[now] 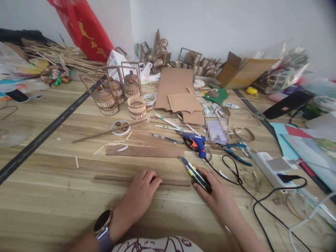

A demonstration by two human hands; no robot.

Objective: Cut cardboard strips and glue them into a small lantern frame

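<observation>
My left hand (144, 190), a watch on its wrist, rests on a narrow dark-brown strip (175, 183), its fingers curled and closed on it. The strip lies crosswise on the wooden surface. In my right hand (219, 194) is a utility knife (194, 172) with a black and yellow-green handle, its tip pointing up and left. The knife is just beyond the strip's right end. A wider brown strip (147, 151) lies farther out, with thin pale sticks and a curved white scrap by its left part. Behind the knife sits a blue glue gun (198, 142).
Blue-handled pliers (238, 159), a power strip (269, 171) and looping black cables are on the right. Small slatted baskets (137, 107), some lidded and framed, stand back left. Cardboard sheets (172, 85) lie mid-back. A pen (168, 138) and a white ring with brown beads (120, 127) lie nearer.
</observation>
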